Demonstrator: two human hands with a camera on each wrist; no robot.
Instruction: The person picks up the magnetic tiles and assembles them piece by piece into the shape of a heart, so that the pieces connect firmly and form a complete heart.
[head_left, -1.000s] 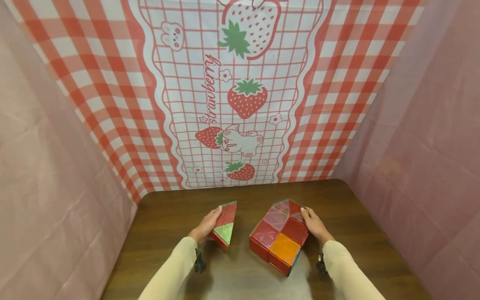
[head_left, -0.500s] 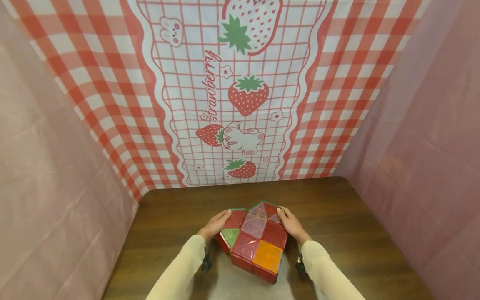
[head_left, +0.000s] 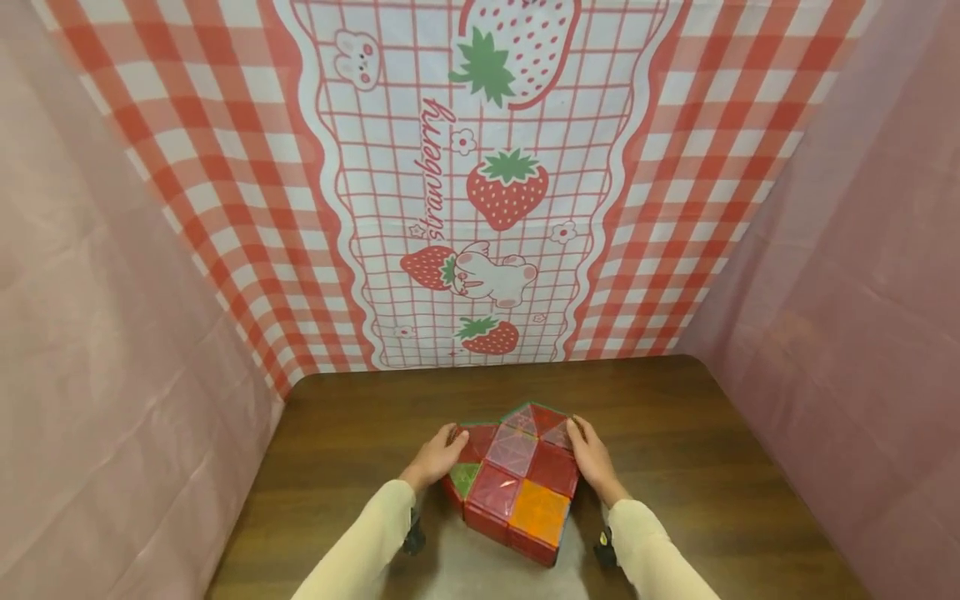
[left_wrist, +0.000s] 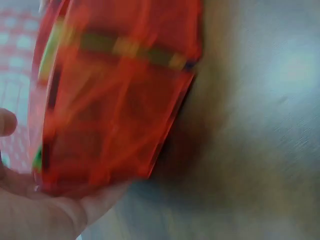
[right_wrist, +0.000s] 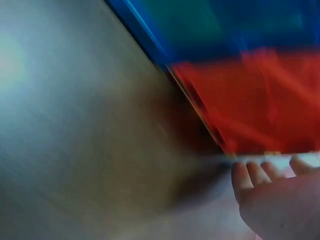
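Near the middle of the table, a block of translucent magnetic tiles [head_left: 551, 468] shows red, pink and orange squares, with triangles at its far end. A smaller piece of red and green tiles [head_left: 476, 445] sits against its left side. My left hand [head_left: 435, 460] grips that smaller piece, thumb on top; its red side wall [left_wrist: 110, 115] fills much of the left wrist view. My right hand [head_left: 595, 458] holds the block's far right corner, thumb on top. In the right wrist view a blue wall panel [right_wrist: 235, 30] and a red one [right_wrist: 265, 105] show, blurred.
The brown wooden table [head_left: 697, 467] lies under the tiles. A strawberry-print checked cloth [head_left: 510, 250] hangs behind it. Pink fabric walls [head_left: 135, 375] stand at the left and right. A dark wrist device shows below each hand.
A second ago the two tile pieces were apart. My right hand brought the block left and my left hand moved its piece slightly right, so they meet; the last half second shows only slight shifts.
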